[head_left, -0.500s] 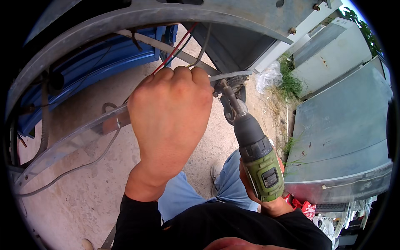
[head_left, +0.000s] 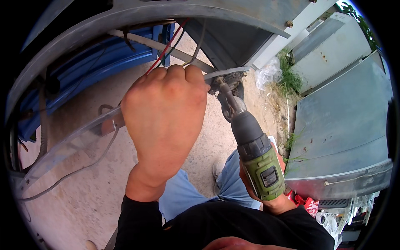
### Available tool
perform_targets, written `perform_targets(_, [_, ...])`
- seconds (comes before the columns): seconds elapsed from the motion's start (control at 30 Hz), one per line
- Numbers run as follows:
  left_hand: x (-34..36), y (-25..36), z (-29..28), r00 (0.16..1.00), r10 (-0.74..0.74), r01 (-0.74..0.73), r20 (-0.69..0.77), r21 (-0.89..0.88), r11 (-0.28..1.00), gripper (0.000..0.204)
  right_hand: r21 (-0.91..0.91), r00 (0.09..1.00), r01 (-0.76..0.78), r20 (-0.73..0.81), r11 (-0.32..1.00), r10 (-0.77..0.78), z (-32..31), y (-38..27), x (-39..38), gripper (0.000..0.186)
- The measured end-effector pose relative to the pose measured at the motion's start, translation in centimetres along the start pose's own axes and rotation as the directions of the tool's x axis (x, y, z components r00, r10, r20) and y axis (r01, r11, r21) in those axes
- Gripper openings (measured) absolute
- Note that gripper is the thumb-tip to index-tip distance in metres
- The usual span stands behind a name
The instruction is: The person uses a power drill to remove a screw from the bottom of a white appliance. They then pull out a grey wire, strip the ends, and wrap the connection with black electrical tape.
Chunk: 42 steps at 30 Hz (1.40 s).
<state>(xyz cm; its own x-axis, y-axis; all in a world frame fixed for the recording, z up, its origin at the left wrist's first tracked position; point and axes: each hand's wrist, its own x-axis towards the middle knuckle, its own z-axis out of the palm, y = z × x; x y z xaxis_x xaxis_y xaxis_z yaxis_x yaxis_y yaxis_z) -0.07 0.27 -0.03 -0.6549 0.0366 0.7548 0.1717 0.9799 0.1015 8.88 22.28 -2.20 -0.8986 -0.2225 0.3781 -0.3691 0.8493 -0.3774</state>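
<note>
A: Item one, far left?
B: Blue metal body (head_left: 87,71) under a curved grey panel (head_left: 125,18), with a loose grey cable (head_left: 75,171) hanging over the sandy ground (head_left: 79,208).

A: Next?
B: Clear plastic strip (head_left: 75,143), long and curved, running from lower left up toward the centre. The left hand (head_left: 164,121) was closed in a fist around it, knuckles up, near its upper end.

A: Above the fist?
B: Red wire (head_left: 166,48) and darker wires, coming down from the grey panel behind the knuckles.

A: Centre right?
B: Cordless drill (head_left: 256,152), green body with grey chuck, angled up and to the left. Its bit met a small dark fitting (head_left: 227,83) at the strip's end, just beside the left knuckles. The right hand (head_left: 271,200) was wrapped around the drill's grip, mostly hidden beneath the tool.

A: Below?
B: Blue jeans (head_left: 183,196) and black sleeves (head_left: 141,225).

A: Far right?
B: Grey metal cabinets (head_left: 341,125), weeds (head_left: 287,66) at their base, a crumpled plastic bag (head_left: 268,73).
</note>
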Motion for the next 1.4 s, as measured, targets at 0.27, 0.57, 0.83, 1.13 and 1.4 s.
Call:
perform_targets(0.27, [0.1,-0.3,0.0,1.000,-0.007,0.006,-0.016,-0.046,0.999,0.034,0.344,0.985,-0.172,0.073,0.923,0.156,0.6,0.9,0.0,0.043])
perform_targets(0.57, [-0.3,-0.6,0.5,0.998,0.019,-0.023,-0.052,-0.084,0.996,0.035,0.295,0.998,0.063,0.008,0.953,-0.069,-0.3,0.1,1.7,0.049])
perform_targets(0.83, [-0.5,-0.5,0.2,0.998,0.045,-0.043,-0.053,0.052,0.998,0.033,0.375,0.993,0.121,-0.035,0.919,-0.117,-1.2,-0.4,2.7,0.048])
perform_targets(1.13, [-0.2,-0.6,-0.2,0.998,0.070,-0.068,0.001,0.202,0.977,0.038,0.334,0.970,0.238,-0.123,0.912,-0.208,-2.6,3.1,-3.1,0.048])
perform_targets(1.4, [-0.3,0.2,0.4,0.996,0.090,-0.081,-0.028,0.236,0.968,0.044,0.051,0.888,-0.348,-0.301,0.936,0.347,-7.3,17.1,-11.8,0.042])
